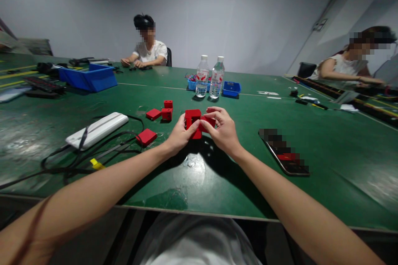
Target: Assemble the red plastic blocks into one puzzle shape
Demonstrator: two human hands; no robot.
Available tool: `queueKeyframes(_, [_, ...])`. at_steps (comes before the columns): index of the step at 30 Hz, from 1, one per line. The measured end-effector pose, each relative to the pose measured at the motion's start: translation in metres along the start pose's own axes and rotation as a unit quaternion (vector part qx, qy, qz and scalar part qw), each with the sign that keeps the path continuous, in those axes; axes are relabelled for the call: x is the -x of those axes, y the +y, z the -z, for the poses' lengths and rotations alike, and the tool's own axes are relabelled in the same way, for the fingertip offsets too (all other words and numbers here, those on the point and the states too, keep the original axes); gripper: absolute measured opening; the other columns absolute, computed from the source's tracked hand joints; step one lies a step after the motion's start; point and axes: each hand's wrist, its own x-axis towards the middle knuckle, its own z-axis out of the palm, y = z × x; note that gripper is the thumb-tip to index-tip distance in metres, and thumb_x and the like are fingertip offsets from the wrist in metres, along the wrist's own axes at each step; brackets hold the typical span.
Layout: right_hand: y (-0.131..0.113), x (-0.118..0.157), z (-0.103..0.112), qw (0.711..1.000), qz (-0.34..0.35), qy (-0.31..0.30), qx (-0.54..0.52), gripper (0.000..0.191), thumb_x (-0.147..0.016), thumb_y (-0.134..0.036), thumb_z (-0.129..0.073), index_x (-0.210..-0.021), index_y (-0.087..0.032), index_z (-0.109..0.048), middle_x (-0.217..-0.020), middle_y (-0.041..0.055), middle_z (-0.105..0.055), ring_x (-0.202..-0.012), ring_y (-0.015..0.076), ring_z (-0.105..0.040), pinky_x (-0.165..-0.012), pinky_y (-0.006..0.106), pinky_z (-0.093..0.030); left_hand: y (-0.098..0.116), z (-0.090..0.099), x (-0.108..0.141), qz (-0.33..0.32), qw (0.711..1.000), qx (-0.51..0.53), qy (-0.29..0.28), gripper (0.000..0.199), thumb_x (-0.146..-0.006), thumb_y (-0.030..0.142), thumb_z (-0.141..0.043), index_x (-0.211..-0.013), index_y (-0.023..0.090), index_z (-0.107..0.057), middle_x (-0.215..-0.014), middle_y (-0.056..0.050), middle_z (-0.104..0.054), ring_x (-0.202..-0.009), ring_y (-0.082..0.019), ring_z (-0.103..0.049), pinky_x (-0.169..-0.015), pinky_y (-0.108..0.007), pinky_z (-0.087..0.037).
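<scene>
My left hand [183, 133] grips a red block with a recess in it [193, 114], raised a little over the table. Between the fingers of my right hand [223, 129] is a smaller red block [209, 121], held against the right side of the first one. Whether the two are joined or only touching I cannot tell. To the left on the green tabletop lie more red pieces: a small cube [167, 114], another block behind it [168, 104], a flat piece [153, 114] and a nearer flat piece [146, 137] beside a cable.
A white power bank [98, 130] with black cables lies left, a phone [284, 153] right. Farther back stand two water bottles [202, 75] [217, 77], a small blue tray [231, 88] and a large blue bin [88, 78]. Two people sit at the table's far and right sides.
</scene>
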Motion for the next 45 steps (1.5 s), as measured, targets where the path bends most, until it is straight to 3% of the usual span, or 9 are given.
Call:
queueKeyframes(5, [-0.004,0.001,0.004,0.994,0.05,-0.074,0.064,0.026,-0.077,-0.032,-0.069,-0.101,-0.023,-0.07,-0.119,0.0113,-0.06,-0.112,0.025,-0.057,-0.1,0.042,-0.042,-0.003,0.0,-0.002,0.002,0.999,0.024,0.022,0.045,-0.073,0.032,-0.074,-0.11,0.017,-0.052,-0.108,-0.008,-0.066,-0.093,-0.017,-0.063,-0.083,-0.027,-0.049])
queueKeyframes(9, [-0.002,0.003,0.006,0.984,0.084,-0.143,0.063,0.054,-0.074,-0.035,-0.072,-0.125,-0.023,-0.056,-0.129,0.0124,-0.056,-0.12,0.0261,-0.052,-0.106,0.043,-0.037,-0.005,0.003,-0.006,0.011,0.998,0.032,0.045,0.04,-0.075,0.033,-0.072,-0.107,0.017,-0.055,-0.101,-0.008,-0.069,-0.089,-0.018,-0.065,-0.08,-0.028,-0.05])
queueKeyframes(12, [0.002,0.003,0.007,0.983,0.075,-0.161,0.041,0.067,-0.075,-0.036,-0.072,-0.133,-0.024,-0.043,-0.122,0.0121,-0.061,-0.112,0.0255,-0.058,-0.1,0.044,-0.042,-0.004,0.006,-0.009,0.01,0.998,-0.003,0.058,0.034,-0.077,0.036,-0.069,-0.102,0.016,-0.056,-0.094,-0.007,-0.07,-0.083,-0.018,-0.065,-0.074,-0.026,-0.051])
queueKeyframes(17, [0.007,-0.001,0.01,0.975,0.096,-0.174,0.103,0.049,-0.073,-0.038,-0.074,-0.113,-0.022,-0.053,-0.107,0.011,-0.064,-0.094,0.0246,-0.062,-0.086,0.041,-0.049,-0.001,0.008,-0.009,-0.001,0.997,-0.047,0.067,0.036,-0.075,0.043,-0.07,-0.096,0.016,-0.059,-0.088,-0.006,-0.069,-0.077,-0.017,-0.064,-0.068,-0.024,-0.049])
queueKeyframes(23, [0.006,-0.006,0.014,0.954,0.169,-0.179,0.17,0.04,-0.072,-0.038,-0.075,-0.104,-0.022,-0.058,-0.107,0.0102,-0.057,-0.097,0.0241,-0.057,-0.087,0.04,-0.048,-0.002,0.009,-0.007,0.007,0.995,-0.077,0.057,0.046,-0.066,0.046,-0.077,-0.095,0.014,-0.061,-0.084,-0.005,-0.068,-0.073,-0.016,-0.062,-0.069,-0.025,-0.048])
queueKeyframes(33, [0.002,-0.007,0.021,0.937,0.167,-0.211,0.223,0.04,-0.074,-0.032,-0.076,-0.107,-0.02,-0.059,-0.096,0.0055,-0.055,-0.085,0.0184,-0.057,-0.079,0.034,-0.049,-0.003,0.012,-0.007,0.008,0.989,-0.148,0.024,0.055,-0.067,0.054,-0.072,-0.098,0.013,-0.058,-0.09,-0.008,-0.067,-0.076,-0.018,-0.061,-0.068,-0.028,-0.048])
queueKeyframes(45, [0.0,0.001,0.013,0.93,0.17,-0.161,0.285,0.04,-0.079,-0.043,-0.069,-0.108,-0.018,-0.058,-0.094,0.0084,-0.057,-0.084,0.0216,-0.056,-0.077,0.036,-0.048,-0.004,0.015,-0.009,0.01,0.994,-0.106,-0.006,0.045,-0.072,0.051,-0.069,-0.093,0.013,-0.056,-0.082,-0.002,-0.063,-0.069,-0.012,-0.056,-0.065,-0.024,-0.045])
